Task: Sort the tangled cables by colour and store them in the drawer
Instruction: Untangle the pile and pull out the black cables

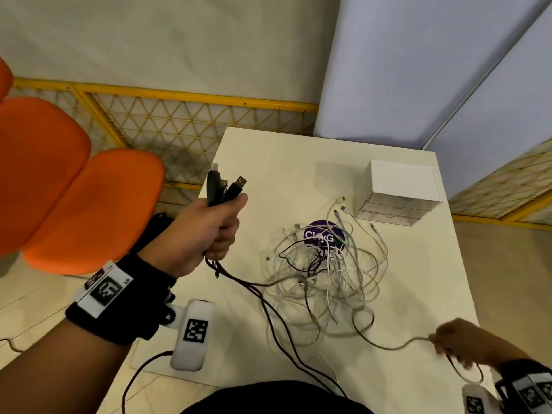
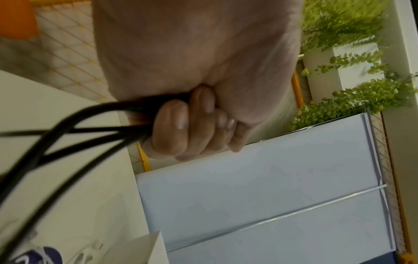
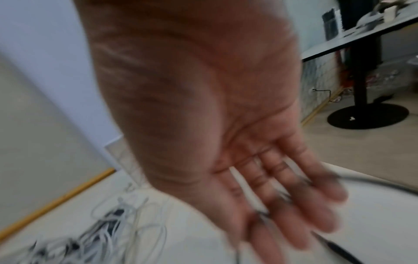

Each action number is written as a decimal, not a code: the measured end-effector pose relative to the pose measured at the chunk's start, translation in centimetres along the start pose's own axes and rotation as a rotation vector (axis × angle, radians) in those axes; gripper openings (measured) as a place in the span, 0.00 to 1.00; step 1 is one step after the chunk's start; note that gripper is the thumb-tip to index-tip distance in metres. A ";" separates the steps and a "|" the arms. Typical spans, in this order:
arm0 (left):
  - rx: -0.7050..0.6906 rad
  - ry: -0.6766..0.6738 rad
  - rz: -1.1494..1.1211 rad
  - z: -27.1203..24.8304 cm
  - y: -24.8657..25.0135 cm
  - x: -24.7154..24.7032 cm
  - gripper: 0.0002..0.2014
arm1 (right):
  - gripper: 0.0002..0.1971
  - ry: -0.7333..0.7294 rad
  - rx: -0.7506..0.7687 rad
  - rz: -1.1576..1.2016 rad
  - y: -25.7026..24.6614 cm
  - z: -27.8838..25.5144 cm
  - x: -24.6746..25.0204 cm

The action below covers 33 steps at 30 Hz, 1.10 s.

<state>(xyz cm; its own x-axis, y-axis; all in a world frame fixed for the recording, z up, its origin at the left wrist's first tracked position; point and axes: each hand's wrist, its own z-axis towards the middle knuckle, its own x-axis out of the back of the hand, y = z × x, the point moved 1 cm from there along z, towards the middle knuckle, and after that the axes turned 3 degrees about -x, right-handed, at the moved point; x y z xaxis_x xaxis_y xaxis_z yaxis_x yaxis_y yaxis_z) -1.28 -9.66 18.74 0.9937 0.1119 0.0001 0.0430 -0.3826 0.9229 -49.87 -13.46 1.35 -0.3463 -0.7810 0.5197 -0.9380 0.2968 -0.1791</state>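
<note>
At about 5 o'clock on the white rectangular tabletop (image 1: pixel 403 369), nearest the camera, the blurred right hand (image 1: pixel 457 343) meets a thin dark cable (image 1: pixel 385 346) that crosses its fingers (image 3: pixel 291 205); those fingers look extended in the wrist view, though motion blur leaves it unclear whether they pinch the strand. That cable runs toward 10 o'clock into the tangled heap of thin white and black cables (image 1: pixel 325 279) at the tabletop's centre, well apart from both hands. At 9 o'clock, raised just past the tabletop's left edge, the left hand (image 1: pixel 206 231) is a closed fist round a bundle of black USB cables (image 1: pixel 224 186), plugs standing up above the thumb, cords trailing down past the near edge. The heap partly covers a round purple sticker with white lettering (image 1: pixel 322 234). Farther off, at 1 o'clock, stands a small white two-drawer plastic box (image 1: pixel 397 192), both drawers closed, with white plug ends lying just beside its front. Orange moulded chairs (image 1: pixel 59 189) stand at 9 o'clock, off the tabletop.
</note>
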 end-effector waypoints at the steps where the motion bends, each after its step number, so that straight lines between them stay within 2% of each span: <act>1: -0.013 -0.018 -0.034 0.0 0.1 -0.3 0.25 | 0.18 -0.037 -0.060 -0.115 0.9 0.6 -0.8; 3: -0.029 -0.062 -0.095 -0.1 0.3 -0.8 0.27 | 0.16 -0.016 -0.134 -0.323 1.8 1.7 -1.6; 5: -0.032 -0.113 -0.143 -0.3 0.5 -1.5 0.28 | 0.12 0.121 -0.079 -0.424 0.1 1.7 -1.1; 7: -0.029 -0.158 -0.190 -0.3 0.6 -2.3 0.28 | 0.18 0.339 0.121 -0.468 -5.0 -1.1 0.6; 8: -0.028 -0.178 -0.211 -0.3 0.7 -2.7 0.27 | 0.21 0.425 0.257 -0.326 -8.5 -3.1 1.3; 9: -0.028 -0.202 -0.231 -0.3 0.8 -3.2 0.27 | 0.21 0.431 0.378 -0.115 -12.1 -5.3 1.5; 11: -0.029 -0.261 -0.269 -0.2 1.0 -4.2 0.28 | 0.17 0.324 0.652 0.226 -19.1 -10.1 2.0; 12: -0.036 -0.290 -0.285 -0.1 1.2 -4.6 0.29 | 0.18 0.220 0.738 0.295 -21.8 -12.1 1.9; 14: -0.060 -0.333 -0.315 -0.2 1.6 -5.4 0.30 | 0.26 0.053 0.860 0.239 -25.8 -14.3 1.0; 15: -0.073 -0.343 -0.333 -0.3 1.8 -5.7 0.30 | 0.26 0.000 0.908 0.180 -27.4 -14.9 0.1; 18: -0.110 -0.301 -0.391 -0.5 2.5 -5.7 0.30 | 0.14 -0.106 1.007 0.222 -30.5 -15.2 -2.3; 22: -0.228 -0.133 -0.632 0.0 2.9 -3.2 0.33 | 0.24 -0.169 0.935 0.447 -29.4 -14.5 -2.9; 25: -0.226 -0.035 -0.792 0.2 1.9 -2.0 0.35 | 0.28 -0.113 0.947 0.380 -26.6 -13.8 -2.9; 29: -0.143 -0.031 -0.874 0.0 0.5 -2.9 0.34 | 0.27 -0.056 0.918 0.305 -22.7 -12.9 -2.8; 33: -0.155 -0.039 -0.854 0.7 0.9 -2.0 0.32 | 0.25 -0.056 0.695 0.307 -18.1 -11.6 -2.9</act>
<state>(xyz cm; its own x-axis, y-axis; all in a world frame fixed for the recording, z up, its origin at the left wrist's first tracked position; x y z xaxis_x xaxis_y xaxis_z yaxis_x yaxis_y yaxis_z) -3.13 -10.83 19.31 0.6304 0.2717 -0.7272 0.7642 -0.0525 0.6428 -31.68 -10.20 12.77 -0.5758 -0.7514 0.3222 -0.5863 0.1048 -0.8033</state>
